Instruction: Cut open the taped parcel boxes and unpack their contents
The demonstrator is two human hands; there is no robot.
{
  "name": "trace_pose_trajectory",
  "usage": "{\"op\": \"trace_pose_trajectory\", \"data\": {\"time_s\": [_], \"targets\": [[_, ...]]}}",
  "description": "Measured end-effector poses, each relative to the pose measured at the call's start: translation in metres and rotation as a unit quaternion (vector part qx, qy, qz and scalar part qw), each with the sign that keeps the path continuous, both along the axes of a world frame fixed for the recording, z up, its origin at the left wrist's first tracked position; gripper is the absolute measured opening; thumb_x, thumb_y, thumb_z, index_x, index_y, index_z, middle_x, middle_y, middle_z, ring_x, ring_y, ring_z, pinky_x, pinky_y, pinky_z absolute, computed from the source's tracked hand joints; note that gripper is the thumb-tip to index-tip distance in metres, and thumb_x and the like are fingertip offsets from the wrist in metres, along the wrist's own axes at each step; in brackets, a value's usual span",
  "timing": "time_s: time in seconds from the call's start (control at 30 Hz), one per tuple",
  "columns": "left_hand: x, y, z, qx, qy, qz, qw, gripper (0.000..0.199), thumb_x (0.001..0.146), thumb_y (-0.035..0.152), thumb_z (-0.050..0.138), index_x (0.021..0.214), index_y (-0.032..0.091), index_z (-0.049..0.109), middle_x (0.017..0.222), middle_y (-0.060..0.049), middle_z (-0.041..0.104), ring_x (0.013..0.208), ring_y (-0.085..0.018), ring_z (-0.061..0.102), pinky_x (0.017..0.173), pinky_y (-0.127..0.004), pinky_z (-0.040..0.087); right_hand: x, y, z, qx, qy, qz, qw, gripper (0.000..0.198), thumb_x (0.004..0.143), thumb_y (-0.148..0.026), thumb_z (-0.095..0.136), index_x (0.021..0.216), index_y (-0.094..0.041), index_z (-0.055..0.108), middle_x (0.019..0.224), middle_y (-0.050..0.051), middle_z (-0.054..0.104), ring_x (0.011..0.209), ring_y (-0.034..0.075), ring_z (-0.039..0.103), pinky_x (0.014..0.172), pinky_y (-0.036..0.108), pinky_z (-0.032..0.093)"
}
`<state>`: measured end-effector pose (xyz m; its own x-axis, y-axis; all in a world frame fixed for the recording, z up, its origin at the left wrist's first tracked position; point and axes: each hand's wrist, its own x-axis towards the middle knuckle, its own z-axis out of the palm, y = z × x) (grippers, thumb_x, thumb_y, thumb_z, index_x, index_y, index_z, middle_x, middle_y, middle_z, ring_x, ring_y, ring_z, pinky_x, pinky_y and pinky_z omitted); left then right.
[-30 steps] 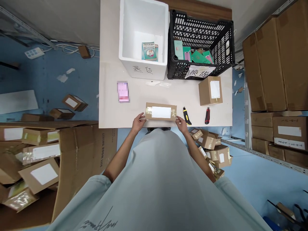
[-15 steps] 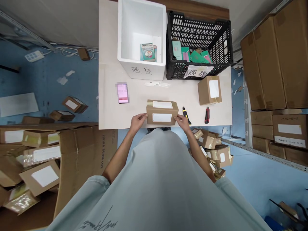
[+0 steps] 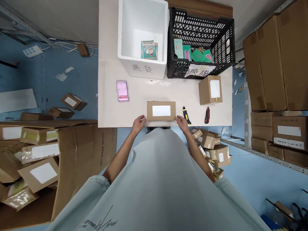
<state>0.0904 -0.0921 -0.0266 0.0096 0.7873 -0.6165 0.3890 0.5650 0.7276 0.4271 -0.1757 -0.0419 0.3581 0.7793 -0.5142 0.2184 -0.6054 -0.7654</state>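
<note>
A small brown cardboard box [image 3: 149, 110] is at the front of the table, with one broad face and its white label [image 3: 161, 110] turned up. At its lower left corner, the bent fingers of my left hand [image 3: 139, 124] are closed against the edge. My right hand [image 3: 182, 124] pinches at the lower right corner in the same way. Just right of that hand lies a yellow-and-black utility knife [image 3: 186, 115], and farther right a red-and-black one [image 3: 207, 115].
On the table [image 3: 108, 112] stand a white foam box [image 3: 141, 69] holding booklets, a black plastic crate [image 3: 201, 35] with green packs, and another labelled carton [image 3: 207, 91]. A pink blurred item [image 3: 122, 90] lies left. Large open carton [image 3: 81, 160] with parcels is at lower left; stacked cartons [image 3: 271, 64] stand right.
The cardboard box has been turned: two labelled faces showed before, one shows now. My hands have stayed at its two lower corners. The view has shifted slightly.
</note>
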Motion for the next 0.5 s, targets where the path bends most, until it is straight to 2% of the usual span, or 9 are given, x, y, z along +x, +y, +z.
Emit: {"op": "trace_pose_trajectory", "data": {"time_s": [0.1,0.17,0.3,0.4,0.5], "targets": [[0.002,-0.006,0.007,-0.003,-0.004,0.004,1.000,0.046,0.095,0.032,0.076,0.136,0.013,0.079,0.155,-0.022,0.074,0.137,-0.037,0.076,0.125,-0.053,0.057,-0.005,-0.011,-0.004,-0.011,0.023,-0.009,1.000,0.066,0.092,-0.075,0.076,0.124,-0.017,0.080,0.135,0.021,0.083,0.117,0.031,0.083,0.106,0.052,0.068],[0.006,-0.008,0.015,0.002,-0.012,-0.002,1.000,0.041,0.094,0.031,0.077,0.131,0.013,0.081,0.145,-0.020,0.080,0.138,-0.036,0.076,0.126,-0.051,0.057,-0.007,-0.015,-0.006,-0.014,0.043,-0.018,0.999,0.066,0.091,-0.077,0.077,0.121,-0.018,0.080,0.129,0.019,0.085,0.113,0.030,0.084,0.101,0.050,0.069],[0.016,-0.012,0.043,0.048,-0.034,-0.054,0.997,0.033,0.097,0.035,0.078,0.122,0.016,0.087,0.130,-0.013,0.086,0.133,-0.035,0.079,0.126,-0.049,0.058,0.000,-0.025,-0.003,-0.012,0.076,-0.050,0.996,0.065,0.096,-0.078,0.069,0.120,-0.019,0.080,0.130,0.019,0.085,0.110,0.029,0.085,0.096,0.046,0.070],[0.030,-0.019,0.069,0.078,-0.061,-0.125,0.987,0.039,0.102,0.042,0.077,0.133,0.020,0.086,0.136,-0.009,0.085,0.131,-0.035,0.079,0.124,-0.049,0.060,0.012,-0.032,0.000,-0.015,0.087,-0.078,0.993,0.067,0.098,-0.082,0.064,0.115,-0.019,0.079,0.134,0.021,0.084,0.110,0.029,0.085,0.094,0.045,0.069],[0.048,-0.027,0.091,0.084,-0.079,-0.186,0.976,0.049,0.101,0.048,0.081,0.145,0.026,0.083,0.147,-0.007,0.081,0.131,-0.037,0.080,0.116,-0.049,0.065,0.023,-0.034,0.000,-0.024,0.086,-0.100,0.991,0.068,0.097,-0.085,0.062,0.110,-0.020,0.078,0.129,0.022,0.086,0.105,0.029,0.086,0.091,0.043,0.068]]}}
